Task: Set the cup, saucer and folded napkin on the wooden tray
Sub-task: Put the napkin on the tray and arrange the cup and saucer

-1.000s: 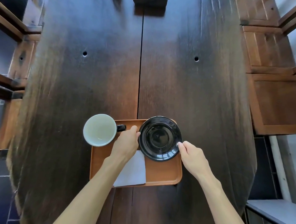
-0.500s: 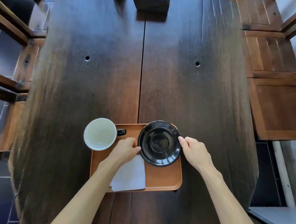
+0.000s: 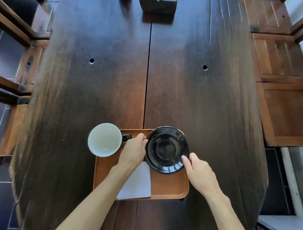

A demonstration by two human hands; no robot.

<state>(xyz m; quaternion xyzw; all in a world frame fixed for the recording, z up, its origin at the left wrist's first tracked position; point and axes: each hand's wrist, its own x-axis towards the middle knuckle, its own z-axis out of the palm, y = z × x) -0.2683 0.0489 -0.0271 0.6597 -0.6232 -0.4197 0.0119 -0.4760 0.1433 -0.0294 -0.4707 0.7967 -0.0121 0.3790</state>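
An orange-brown wooden tray (image 3: 168, 189) lies at the near edge of the dark table. On its far right part sits a glossy black saucer (image 3: 166, 149). My left hand (image 3: 134, 152) grips the saucer's left rim, and my right hand (image 3: 198, 169) pinches its near right rim. A cup (image 3: 104, 140), pale inside with a black handle, stands at the tray's far left corner and overlaps the tray's edge. A folded white napkin (image 3: 138, 183) lies on the tray's near part, partly under my left forearm, its near edge just past the tray's rim.
The dark wooden table (image 3: 191, 90) has a centre seam and two small holes. A dark box (image 3: 157, 3) stands at the far end. Wooden chairs (image 3: 283, 111) line the right side, with more chair frames (image 3: 14, 29) on the left.
My right hand has slid along the saucer's rim from the right side to the near right. Saucer, cup, napkin and left hand stay about where they were.
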